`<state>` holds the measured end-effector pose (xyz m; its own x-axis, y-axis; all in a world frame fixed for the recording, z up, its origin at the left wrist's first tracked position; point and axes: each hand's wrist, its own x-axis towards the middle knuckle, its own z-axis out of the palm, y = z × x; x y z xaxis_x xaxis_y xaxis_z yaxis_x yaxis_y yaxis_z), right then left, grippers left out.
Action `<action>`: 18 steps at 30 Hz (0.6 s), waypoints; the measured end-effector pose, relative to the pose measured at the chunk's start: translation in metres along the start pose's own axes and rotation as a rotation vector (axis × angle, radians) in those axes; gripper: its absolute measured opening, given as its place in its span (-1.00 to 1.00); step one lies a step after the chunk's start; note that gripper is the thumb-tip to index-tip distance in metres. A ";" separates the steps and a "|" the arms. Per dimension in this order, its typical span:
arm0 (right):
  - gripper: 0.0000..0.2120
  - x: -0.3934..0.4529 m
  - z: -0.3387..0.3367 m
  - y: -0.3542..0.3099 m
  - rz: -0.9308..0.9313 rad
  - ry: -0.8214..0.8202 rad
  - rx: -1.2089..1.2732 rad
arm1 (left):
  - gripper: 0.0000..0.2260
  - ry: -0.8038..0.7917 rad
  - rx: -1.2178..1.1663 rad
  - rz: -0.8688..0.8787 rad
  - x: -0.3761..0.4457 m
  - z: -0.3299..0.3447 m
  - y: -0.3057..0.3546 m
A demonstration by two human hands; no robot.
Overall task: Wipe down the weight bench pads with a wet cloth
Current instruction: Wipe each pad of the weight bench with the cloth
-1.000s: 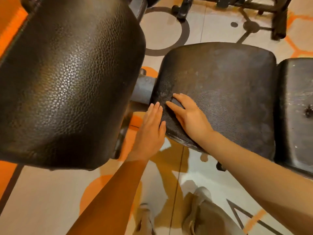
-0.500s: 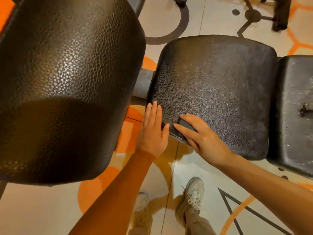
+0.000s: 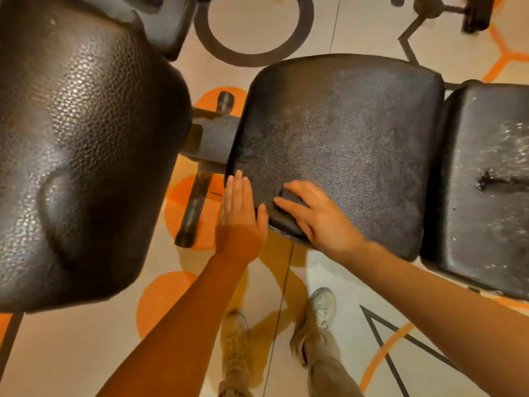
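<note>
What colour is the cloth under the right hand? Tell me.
Dark, near black, in the head view: the cloth under the right hand.

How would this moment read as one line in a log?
step: wiping seat pad | right hand: presses dark cloth near front corner | left hand: flat against pad's side edge
</note>
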<state>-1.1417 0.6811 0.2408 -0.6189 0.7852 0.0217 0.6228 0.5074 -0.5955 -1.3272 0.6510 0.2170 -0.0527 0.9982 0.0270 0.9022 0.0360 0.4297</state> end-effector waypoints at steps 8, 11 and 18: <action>-0.67 -0.071 -0.036 0.009 -0.060 -0.061 0.031 | -0.46 -0.164 0.076 0.006 -0.003 -0.008 0.045; -0.68 -0.072 -0.059 0.014 0.021 0.020 0.021 | -0.48 -0.231 0.085 0.065 0.003 -0.019 0.070; -0.66 -0.096 -0.100 0.043 0.166 0.100 -0.031 | -0.55 -0.305 0.117 0.223 0.027 -0.024 0.120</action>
<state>-1.0078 0.6632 0.2933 -0.4564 0.8897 0.0059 0.7281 0.3773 -0.5724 -1.2305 0.6807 0.2912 0.2640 0.9497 -0.1684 0.9209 -0.1962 0.3369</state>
